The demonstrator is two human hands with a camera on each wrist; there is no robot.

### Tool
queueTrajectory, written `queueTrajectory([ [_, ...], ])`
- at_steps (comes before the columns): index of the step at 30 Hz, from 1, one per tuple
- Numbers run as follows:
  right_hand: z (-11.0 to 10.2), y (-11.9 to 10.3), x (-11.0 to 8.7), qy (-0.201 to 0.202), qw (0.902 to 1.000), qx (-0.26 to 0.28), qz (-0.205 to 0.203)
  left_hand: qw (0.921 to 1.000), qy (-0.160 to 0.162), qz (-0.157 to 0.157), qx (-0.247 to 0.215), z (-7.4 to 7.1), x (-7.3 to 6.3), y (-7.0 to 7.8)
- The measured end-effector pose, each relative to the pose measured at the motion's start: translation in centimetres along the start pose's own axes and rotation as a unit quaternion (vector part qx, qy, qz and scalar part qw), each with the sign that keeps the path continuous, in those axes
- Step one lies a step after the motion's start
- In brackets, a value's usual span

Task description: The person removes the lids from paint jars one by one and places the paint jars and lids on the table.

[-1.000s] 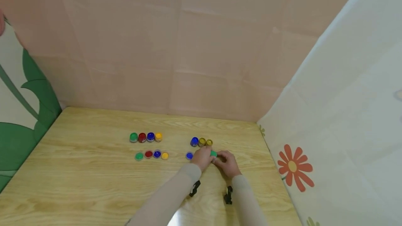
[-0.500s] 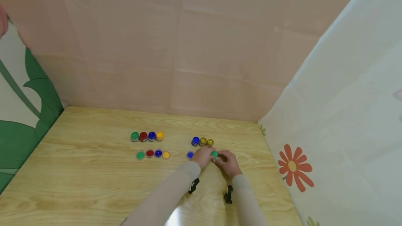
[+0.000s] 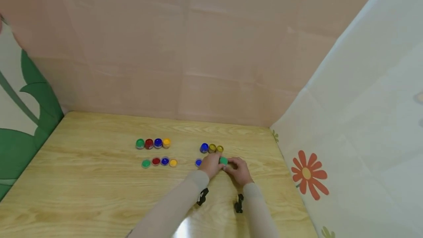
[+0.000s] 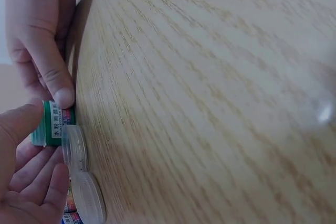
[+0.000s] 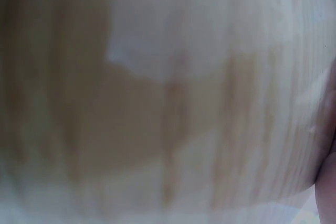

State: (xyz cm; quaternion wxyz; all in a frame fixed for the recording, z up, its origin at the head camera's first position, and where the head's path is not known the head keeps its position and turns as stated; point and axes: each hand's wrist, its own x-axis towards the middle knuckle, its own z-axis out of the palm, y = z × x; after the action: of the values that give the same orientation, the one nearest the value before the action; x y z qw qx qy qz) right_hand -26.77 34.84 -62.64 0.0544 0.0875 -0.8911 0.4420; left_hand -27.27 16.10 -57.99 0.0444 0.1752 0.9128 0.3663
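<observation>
A small green paint jar [image 3: 223,161] with a printed label sits between both hands, right of the middle of the table. My left hand [image 3: 210,165] holds it from the left; in the left wrist view its thumb is at one end of the jar and its fingers lie below. From the other side my right hand [image 3: 240,172] pinches the jar, thumb and fingertips at its edge. Two clear round lids [image 4: 89,198] lie close to the jar in the left wrist view. The right wrist view shows mostly blurred tabletop, with part of a hand [image 5: 326,190] at its edge.
Behind the hands stand a blue paint jar [image 3: 204,148] and two olive ones [image 3: 212,148]. A blue lid [image 3: 198,162] lies beside my left hand. Farther left is a row of several open jars [image 3: 149,143], with matching lids [image 3: 156,161] in front. A flowered cloth [image 3: 347,139] borders the table's right side.
The green jar has turned slightly and shifted a little left between the hands, showing more of its green top. Both hands stay nearly in place; the rows of jars and lids are unchanged.
</observation>
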Motion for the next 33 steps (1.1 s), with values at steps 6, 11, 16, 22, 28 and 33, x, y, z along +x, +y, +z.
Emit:
queueTrajectory([
  [6, 0.1, -0.1, 0.2, -0.003, 0.9999, 0.011, 0.0, 0.9995, 0.006, 0.019, 0.023, 0.1, 0.2, -0.1],
  [11, 0.4, 0.0, 0.1, 0.013, 0.9996, 0.002, -0.027, 0.9958, -0.002, 0.061, 0.068, 0.3, 0.4, -0.4],
  [16, 0.5, 0.1, 0.0, 0.022, 0.999, -0.002, -0.039, 0.9924, 0.0, 0.076, 0.097, 0.4, 0.4, -0.5],
  [22, 0.4, 0.0, 0.1, 0.02, 0.9993, -0.004, -0.032, 0.9913, -0.007, 0.096, 0.09, 0.2, 0.6, -0.1],
  [28, 0.5, 0.8, 0.1, 0.013, 0.9997, 0.004, -0.02, 0.9934, -0.003, 0.094, 0.065, 0.2, 0.4, -0.2],
  [33, 0.4, 0.9, -0.1, 0.008, 0.9997, 0.021, -0.009, 0.9961, 0.01, 0.084, 0.026, 0.5, 0.2, -0.3],
])
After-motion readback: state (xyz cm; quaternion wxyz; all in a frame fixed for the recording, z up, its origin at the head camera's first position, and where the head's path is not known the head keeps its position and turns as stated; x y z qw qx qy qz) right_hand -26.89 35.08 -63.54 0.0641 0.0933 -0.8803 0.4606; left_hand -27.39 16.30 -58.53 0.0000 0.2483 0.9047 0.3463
